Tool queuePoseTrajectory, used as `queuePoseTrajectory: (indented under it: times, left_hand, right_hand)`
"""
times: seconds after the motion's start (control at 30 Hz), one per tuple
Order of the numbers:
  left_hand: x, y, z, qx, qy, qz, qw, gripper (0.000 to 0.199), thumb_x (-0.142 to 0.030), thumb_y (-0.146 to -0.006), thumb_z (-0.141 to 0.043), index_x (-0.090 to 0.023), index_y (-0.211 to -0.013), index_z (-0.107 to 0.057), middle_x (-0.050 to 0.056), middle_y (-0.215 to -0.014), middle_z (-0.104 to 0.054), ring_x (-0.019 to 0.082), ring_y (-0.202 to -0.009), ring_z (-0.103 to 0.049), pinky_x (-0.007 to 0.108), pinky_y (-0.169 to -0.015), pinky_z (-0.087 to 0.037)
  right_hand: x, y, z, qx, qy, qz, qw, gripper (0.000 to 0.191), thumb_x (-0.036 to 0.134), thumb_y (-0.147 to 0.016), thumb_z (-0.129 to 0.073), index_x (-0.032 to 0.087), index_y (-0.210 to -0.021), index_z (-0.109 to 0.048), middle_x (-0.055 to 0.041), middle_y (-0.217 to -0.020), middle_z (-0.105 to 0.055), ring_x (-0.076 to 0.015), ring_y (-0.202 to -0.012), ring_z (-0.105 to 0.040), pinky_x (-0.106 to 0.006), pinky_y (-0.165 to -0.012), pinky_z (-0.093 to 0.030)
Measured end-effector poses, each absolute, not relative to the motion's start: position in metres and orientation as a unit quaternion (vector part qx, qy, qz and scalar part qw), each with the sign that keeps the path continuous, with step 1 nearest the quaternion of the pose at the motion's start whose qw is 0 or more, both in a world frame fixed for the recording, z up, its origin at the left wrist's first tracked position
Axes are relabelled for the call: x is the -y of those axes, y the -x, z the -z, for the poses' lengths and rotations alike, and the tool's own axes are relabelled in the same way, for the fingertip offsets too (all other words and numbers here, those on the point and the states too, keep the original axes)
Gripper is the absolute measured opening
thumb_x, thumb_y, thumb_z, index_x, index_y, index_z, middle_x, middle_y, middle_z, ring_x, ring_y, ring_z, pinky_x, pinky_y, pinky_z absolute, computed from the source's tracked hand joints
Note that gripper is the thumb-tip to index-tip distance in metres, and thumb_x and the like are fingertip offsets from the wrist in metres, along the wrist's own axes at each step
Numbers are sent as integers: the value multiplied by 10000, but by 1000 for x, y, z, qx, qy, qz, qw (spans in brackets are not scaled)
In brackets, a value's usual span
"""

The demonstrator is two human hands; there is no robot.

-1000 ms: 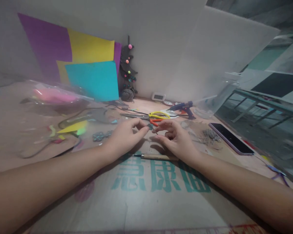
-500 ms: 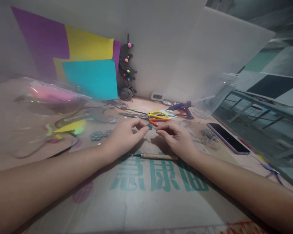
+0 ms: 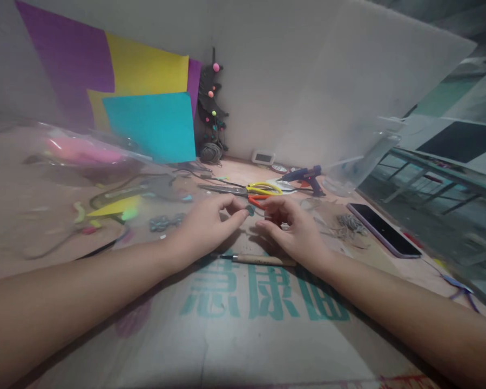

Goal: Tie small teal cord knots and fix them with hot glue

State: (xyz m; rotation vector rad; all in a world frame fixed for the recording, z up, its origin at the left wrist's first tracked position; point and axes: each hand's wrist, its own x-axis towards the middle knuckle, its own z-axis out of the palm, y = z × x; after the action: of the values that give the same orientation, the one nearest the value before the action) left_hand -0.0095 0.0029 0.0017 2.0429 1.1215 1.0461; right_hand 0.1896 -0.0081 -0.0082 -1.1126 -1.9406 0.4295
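Note:
My left hand [image 3: 218,221] pinches a small dark green round piece [image 3: 250,210] between thumb and forefinger, above the cardboard mat [image 3: 235,346]. To its right, my right hand [image 3: 294,229] has its thumb and forefinger apart, with nothing visible between them. Below both hands lies a wooden-handled craft knife [image 3: 263,260]. Scissors [image 3: 249,190] with yellow and orange handles rest just beyond the fingertips. Several small dark grey-green pieces [image 3: 164,221] lie left of my left hand.
A glue gun [image 3: 305,176] and a small white display device [image 3: 263,157] stand at the back. On the right are a tangle of grey cord [image 3: 351,224] and a phone [image 3: 384,229]. Coloured sheets [image 3: 152,127] lean against the wall beside a dark decorated ornament [image 3: 213,108].
My right thumb and forefinger have spread apart and sit slightly away from the green piece. The left hand keeps its pinch. The view has shifted slightly.

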Motion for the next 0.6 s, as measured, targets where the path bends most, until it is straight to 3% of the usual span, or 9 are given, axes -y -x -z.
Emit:
queuePoseTrajectory:
  times: [0.2, 0.37, 0.6]
  left_hand:
    - [-1, 9, -3, -431, -754, -395, 298, 204, -332, -862, -536, -186, -740, -609, 6, -775, -682, 177, -716, -618, 269, -640, -451]
    - [-2, 9, -3, -428, -760, -394, 291, 190, -322, -862, -544, -187, -754, -623, 4, -791, -690, 171, -712, -617, 269, -653, -452]
    - [-3, 9, -3, -424, -768, -386, 286, 205, -326, -871, -543, -178, -748, -616, 2, -785, -683, 162, -706, -610, 275, -689, -447]
  right_hand:
    - [9, -188, 5, 776, 454, -134, 416, 95, 256, -830, -645, 198, -904, -628, -31, -828, -695, -148, -702, -622, -274, -623, -497]
    - [9, -190, 3, 782, 462, -111, 404, 64, 235, -855, -607, 202, -818, -649, -12, -763, -692, -141, -671, -612, -267, -619, -488]
    - [8, -192, 8, 777, 429, -148, 437, 193, 267, -842, -654, 205, -1016, -599, -6, -784, -653, -142, -700, -617, -262, -612, -492]
